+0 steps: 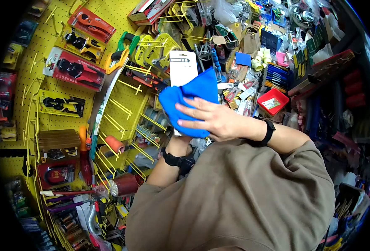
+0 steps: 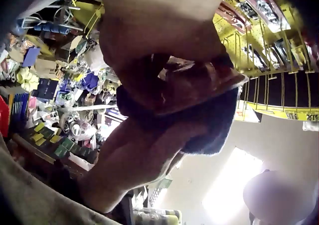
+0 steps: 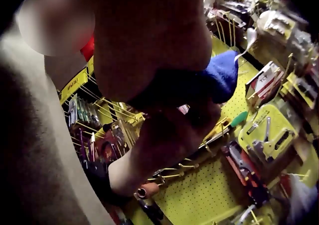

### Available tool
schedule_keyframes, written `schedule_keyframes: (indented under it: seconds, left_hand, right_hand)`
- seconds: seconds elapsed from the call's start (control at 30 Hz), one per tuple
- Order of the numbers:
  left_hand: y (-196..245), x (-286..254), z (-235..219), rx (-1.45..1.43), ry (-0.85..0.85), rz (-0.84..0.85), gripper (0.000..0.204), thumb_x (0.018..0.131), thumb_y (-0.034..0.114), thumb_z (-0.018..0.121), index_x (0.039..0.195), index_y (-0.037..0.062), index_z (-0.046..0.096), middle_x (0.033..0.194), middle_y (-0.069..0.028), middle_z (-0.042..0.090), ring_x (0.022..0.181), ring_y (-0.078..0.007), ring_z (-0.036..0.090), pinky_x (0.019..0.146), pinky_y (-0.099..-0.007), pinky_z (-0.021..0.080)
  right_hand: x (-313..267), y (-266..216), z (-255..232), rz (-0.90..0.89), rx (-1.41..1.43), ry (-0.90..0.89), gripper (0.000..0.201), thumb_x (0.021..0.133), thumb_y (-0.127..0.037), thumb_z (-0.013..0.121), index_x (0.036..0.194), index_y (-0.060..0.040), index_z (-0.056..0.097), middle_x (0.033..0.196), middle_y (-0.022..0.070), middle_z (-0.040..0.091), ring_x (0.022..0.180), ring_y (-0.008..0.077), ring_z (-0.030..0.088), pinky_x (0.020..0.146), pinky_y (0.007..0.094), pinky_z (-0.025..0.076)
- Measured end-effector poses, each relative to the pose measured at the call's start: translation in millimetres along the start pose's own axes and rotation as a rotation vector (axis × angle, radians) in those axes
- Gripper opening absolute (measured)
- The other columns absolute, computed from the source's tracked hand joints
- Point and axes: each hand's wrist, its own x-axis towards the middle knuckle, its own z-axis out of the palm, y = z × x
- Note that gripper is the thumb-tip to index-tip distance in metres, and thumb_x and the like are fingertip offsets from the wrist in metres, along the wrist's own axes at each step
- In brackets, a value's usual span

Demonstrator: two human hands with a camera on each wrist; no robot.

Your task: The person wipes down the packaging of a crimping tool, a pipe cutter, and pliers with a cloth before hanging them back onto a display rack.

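A blue cloth (image 1: 195, 90) lies folded over the lower part of a white carded package (image 1: 183, 69), whose top with a hanging slot sticks out above. My right hand (image 1: 212, 119) holds the cloth against the package, fingers spread across its front; the cloth (image 3: 223, 75) also shows past that hand in the right wrist view. Beneath, my left hand (image 2: 144, 80) grips the package from below, mostly hidden by the cloth in the head view. In the left wrist view, clear shiny plastic (image 2: 182, 75) shows at this hand. What the package contains is hidden.
To the left, a yellow pegboard (image 1: 105, 98) carries packaged cutters (image 1: 75, 69), a handsaw (image 1: 103, 100) and protruding hooks. A red tray (image 1: 273, 101) and many small goods crowd the right. A rust-red roller (image 1: 124, 184) juts out near the left elbow.
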Motion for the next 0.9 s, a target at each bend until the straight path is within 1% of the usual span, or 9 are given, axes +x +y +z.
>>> schedule_keyframes:
  seconds: [0.17, 0.23, 0.27, 0.33, 0.37, 0.57, 0.73, 0.8, 0.9]
  left_hand:
    - [8, 7, 10, 0.106, 0.151, 0.056, 0.076, 0.094, 0.064, 0.043, 0.147, 0.0087, 0.04, 0.14, -0.0168, 0.053, 0.12, -0.0348, 0.057, 0.099, -0.0482, 0.05]
    - [13, 2, -29, 0.281, 0.327, 0.081, 0.077, 0.092, 0.063, 0.046, 0.147, 0.0088, 0.04, 0.133, -0.0167, 0.055, 0.115, -0.0313, 0.059, 0.094, -0.0497, 0.054]
    - [15, 6, -8, 0.273, 0.11, 0.02, 0.087, 0.087, 0.059, 0.058, 0.149, 0.0046, 0.033, 0.123, -0.0168, 0.057, 0.109, -0.0287, 0.06, 0.08, -0.0514, 0.061]
    - [10, 14, -11, 0.527, 0.028, 0.061, 0.085, 0.083, 0.051, 0.068, 0.144, -0.0011, 0.039, 0.118, -0.0131, 0.058, 0.109, -0.0259, 0.063, 0.069, -0.0461, 0.066]
    - [3, 16, 5, 0.543, 0.086, 0.063, 0.093, 0.08, 0.05, 0.073, 0.144, -0.0055, 0.036, 0.112, -0.0119, 0.057, 0.101, -0.0245, 0.066, 0.068, -0.043, 0.066]
    - [-5, 25, 9, 0.635, 0.04, -0.042, 0.085, 0.081, 0.049, 0.074, 0.137, -0.0071, 0.043, 0.114, -0.0139, 0.058, 0.096, -0.0253, 0.068, 0.064, -0.0397, 0.065]
    - [3, 25, 5, 0.758, 0.312, 0.249, 0.103, 0.064, 0.07, 0.079, 0.137, 0.0033, 0.048, 0.129, -0.0098, 0.059, 0.12, -0.0218, 0.059, 0.103, -0.0391, 0.049]
    - [23, 30, -8, 1.089, 0.314, 0.231, 0.08, 0.082, 0.052, 0.077, 0.133, -0.0021, 0.048, 0.119, -0.0088, 0.062, 0.106, -0.0192, 0.064, 0.094, -0.0373, 0.054]
    - [20, 28, 3, 1.399, 0.443, 0.247, 0.062, 0.085, 0.027, 0.078, 0.128, -0.0079, 0.05, 0.106, -0.0092, 0.062, 0.087, -0.0171, 0.066, 0.078, -0.0265, 0.054]
  right_hand:
    - [-11, 1, -17, 0.012, 0.523, -0.112, 0.039, 0.09, -0.011, 0.056, 0.129, -0.0049, 0.061, 0.143, 0.0205, 0.053, 0.134, 0.0379, 0.049, 0.113, 0.0479, 0.039]
    - [-20, 9, -32, 0.254, 0.583, 0.111, 0.04, 0.088, -0.008, 0.054, 0.127, -0.0041, 0.061, 0.128, 0.0185, 0.063, 0.119, 0.0323, 0.062, 0.103, 0.0395, 0.048]
    - [-28, 13, -46, 0.581, 0.599, 0.176, 0.036, 0.091, -0.007, 0.055, 0.126, -0.0021, 0.061, 0.121, 0.0141, 0.067, 0.107, 0.023, 0.066, 0.095, 0.0353, 0.051]
    - [-10, 18, -57, 0.555, 0.855, 0.929, 0.029, 0.102, -0.008, 0.048, 0.128, 0.002, 0.059, 0.12, 0.008, 0.066, 0.106, 0.017, 0.062, 0.097, 0.0337, 0.049]
    - [-8, 25, -63, 0.461, 0.719, 0.967, 0.031, 0.104, -0.008, 0.044, 0.13, 0.0041, 0.057, 0.125, 0.0089, 0.063, 0.113, 0.0174, 0.059, 0.102, 0.0341, 0.045]
    - [14, 40, -49, 0.366, 0.067, 0.361, 0.057, 0.087, -0.004, 0.063, 0.142, -0.0146, 0.054, 0.16, 0.0255, 0.023, 0.147, 0.0465, 0.022, 0.12, 0.0469, 0.023]
    - [-7, 8, -28, 0.312, 0.561, 0.094, 0.053, 0.093, 0.0, 0.051, 0.144, -0.009, 0.05, 0.161, 0.019, 0.028, 0.145, 0.0362, 0.035, 0.118, 0.0421, 0.028]
    - [-17, 16, -25, 0.53, 0.617, 0.258, 0.045, 0.094, -0.003, 0.054, 0.138, -0.0062, 0.055, 0.151, 0.0225, 0.043, 0.136, 0.0386, 0.045, 0.111, 0.0434, 0.037]
    - [1, 36, -48, 0.351, 0.245, 0.567, 0.046, 0.089, 0.0, 0.056, 0.134, -0.0031, 0.057, 0.148, 0.0226, 0.046, 0.137, 0.0398, 0.045, 0.111, 0.0475, 0.037]
